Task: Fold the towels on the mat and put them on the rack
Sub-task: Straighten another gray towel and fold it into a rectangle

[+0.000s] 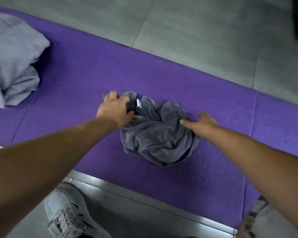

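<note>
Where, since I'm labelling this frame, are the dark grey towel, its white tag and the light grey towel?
dark grey towel [155, 140]: head view, crumpled middle of the cloth.
white tag [138, 103]: head view, middle of the tag.
light grey towel [12, 57]: head view, upper face of the heap.

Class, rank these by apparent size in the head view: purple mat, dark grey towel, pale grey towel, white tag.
1. purple mat
2 and 3. pale grey towel and dark grey towel: these look alike, and the frame edge cuts off the pale one, so unranked.
4. white tag
</note>
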Motion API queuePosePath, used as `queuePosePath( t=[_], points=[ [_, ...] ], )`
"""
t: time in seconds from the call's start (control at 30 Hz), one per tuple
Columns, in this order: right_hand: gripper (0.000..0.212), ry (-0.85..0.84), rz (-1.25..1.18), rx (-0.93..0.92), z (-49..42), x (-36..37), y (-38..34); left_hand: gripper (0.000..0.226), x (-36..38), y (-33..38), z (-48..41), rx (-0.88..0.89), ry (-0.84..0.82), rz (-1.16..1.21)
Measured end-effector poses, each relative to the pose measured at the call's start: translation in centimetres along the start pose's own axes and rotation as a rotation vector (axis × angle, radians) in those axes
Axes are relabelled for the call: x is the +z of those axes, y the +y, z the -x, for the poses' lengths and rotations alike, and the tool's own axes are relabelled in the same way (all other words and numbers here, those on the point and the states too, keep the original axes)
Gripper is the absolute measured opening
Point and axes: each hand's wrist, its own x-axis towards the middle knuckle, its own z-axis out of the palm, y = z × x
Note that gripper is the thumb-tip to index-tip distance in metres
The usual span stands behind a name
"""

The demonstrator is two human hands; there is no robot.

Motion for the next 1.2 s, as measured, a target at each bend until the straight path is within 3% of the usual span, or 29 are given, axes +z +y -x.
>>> queuePosePath(
  t=[0.07, 0.17, 0.27, 0.33, 0.4, 0.57, 0.63, 0.73, 0.83, 0.93, 1.03, 1.13, 1.2],
  points=[
    [0.087, -0.077, -0.27, 0.132, 0.4, 1.2, 0.7, 0.015, 0.9, 2.0, 0.7, 0.189, 0.012, 0.026],
    [0.063, -0.044, -0.444, 0.135, -0.3, 2.1, 1.4, 0.017, 3.6, 4.7, 2.3, 0.395, -0.182, 0.188],
    [0.023, -0.199, -0.595, 0.067, 0.1, 1.3, 0.0, 0.071, 5.1, 6.7, 4.0, 0.374, -0.288, 0.42],
    [0.01, -0.249, -0.727, -0.024, 0.8, 0.0, -1.6, 0.106, 4.6, 7.6, 4.7, 0.32, -0.326, 0.523],
    [0.008, -0.245, -0.798, -0.085, 1.5, -1.3, -3.4, 0.117, 3.0, 8.0, 5.0, 0.29, -0.321, 0.572],
    [0.008, -0.317, -0.826, -0.171, 4.6, -3.2, -6.8, 0.121, -1.4, 8.3, 5.5, 0.235, -0.296, 0.624],
    [0.022, -0.382, -0.851, -0.207, 5.7, -3.5, -7.6, 0.109, -2.7, 8.3, 5.8, 0.237, -0.297, 0.719],
    [0.033, -0.493, -0.822, -0.265, 6.6, -3.6, -8.2, 0.069, -4.0, 7.5, 6.4, 0.235, -0.356, 0.912],
    [0.025, -0.528, -0.71, -0.329, 7.1, -3.5, -8.2, 0.06, -4.9, 6.2, 7.2, 0.198, -0.456, 1.084],
    [0.021, -0.538, -0.491, -0.454, 7.5, -3.5, -8.2, 0.038, -5.0, 5.1, 7.4, 0.123, -0.426, 1.215],
    [0.019, -0.495, -0.313, -0.562, 7.6, -3.3, -8.6, 0.013, -5.1, 4.4, 6.7, 0.049, -0.441, 1.359],
    [0.016, -0.372, -0.255, -0.603, 7.3, -3.1, -8.9, 0.014, -5.6, 3.7, 5.8, 0.024, -0.454, 1.354],
    [0.028, -0.219, -0.228, -0.626, 6.7, -3.0, -8.8, 0.01, -6.0, 3.2, 5.5, 0.025, -0.445, 1.364]
  ],
)
